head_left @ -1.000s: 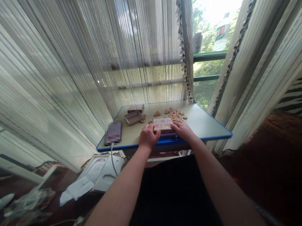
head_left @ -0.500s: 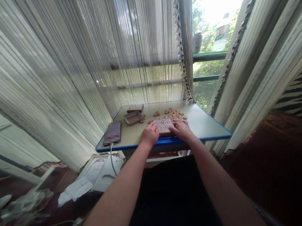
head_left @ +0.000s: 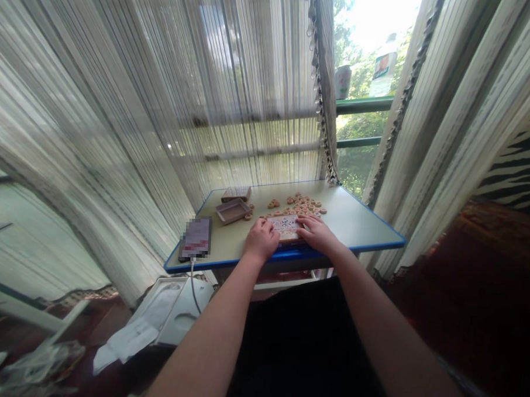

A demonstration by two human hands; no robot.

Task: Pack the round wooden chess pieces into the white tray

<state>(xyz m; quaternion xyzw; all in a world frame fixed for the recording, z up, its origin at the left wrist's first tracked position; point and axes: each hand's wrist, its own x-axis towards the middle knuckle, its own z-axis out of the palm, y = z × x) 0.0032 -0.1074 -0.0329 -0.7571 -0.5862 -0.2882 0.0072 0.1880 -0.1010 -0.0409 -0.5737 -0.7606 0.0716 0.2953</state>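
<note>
Forearms point(head_left: 218, 313) stretch over a dark garment point(head_left: 307, 341) toward the near edge of a pale, blue-rimmed table point(head_left: 361, 217). There the left hand point(head_left: 262, 240) is clamped on the left end of a flat printed box point(head_left: 285, 224), and the right hand point(head_left: 318, 233) is clamped on its right end, so the box lies between them at the table's front edge. Off to the left and lower down, a white case point(head_left: 187, 312) stands beside crumpled white paper point(head_left: 129, 339). A cable point(head_left: 193, 283) runs up to a blurred-out phone point(head_left: 195, 237) on the table's left corner. Just beyond the box, small round pieces point(head_left: 308, 206) lie scattered, some in a loose heap. Left of them sits an open tray point(head_left: 233, 211), with another box point(head_left: 236, 193) right behind it. Farther off hang striped curtains point(head_left: 253, 75); at the window, a cup point(head_left: 342, 82) and a bottle point(head_left: 384, 66) stand above a green rail point(head_left: 364, 105).
</note>
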